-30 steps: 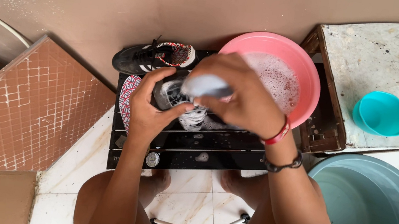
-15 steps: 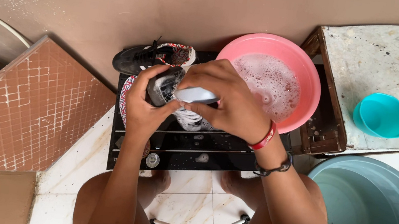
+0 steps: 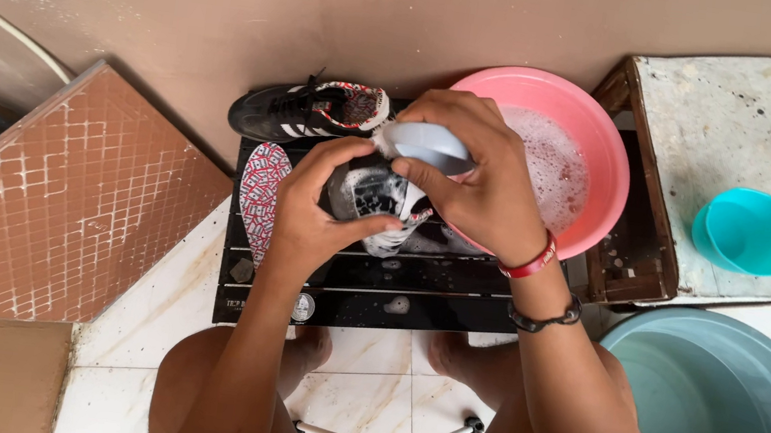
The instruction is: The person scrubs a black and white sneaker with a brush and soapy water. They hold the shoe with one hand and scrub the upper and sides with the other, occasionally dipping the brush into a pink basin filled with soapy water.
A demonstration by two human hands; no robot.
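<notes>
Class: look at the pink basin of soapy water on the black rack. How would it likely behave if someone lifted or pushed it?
The pink basin probably feels heavy for its size, since foamy water fills it. Its thin plastic wall may flex, letting water slosh over. Suds suggest a slippery rim, and wet rack slats could let it slide.

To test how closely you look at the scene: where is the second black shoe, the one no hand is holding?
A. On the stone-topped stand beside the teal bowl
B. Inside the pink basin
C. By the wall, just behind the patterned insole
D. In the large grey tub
C: the second black shoe lies against the wall just behind the patterned insole, clear of the pink basin, which holds only foamy water.
</notes>
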